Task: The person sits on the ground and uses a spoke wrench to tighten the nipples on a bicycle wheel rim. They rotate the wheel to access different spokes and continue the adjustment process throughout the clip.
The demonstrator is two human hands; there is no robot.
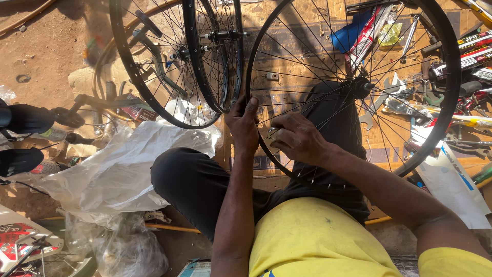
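Wheel (353, 87) stands on your lap: left hand (243, 125) fingers clamped on rim, right hand (297, 139) fingers pinched on a spoke. Two rims (177, 61) lean left; wrenches (382, 100) lie behind the spokes on cardboard (287, 31).

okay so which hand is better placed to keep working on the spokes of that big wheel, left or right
Likely the right hand: its fingers are pinched inside the wheel at the spokes by the rim. The left hand grips the rim, steadying it.
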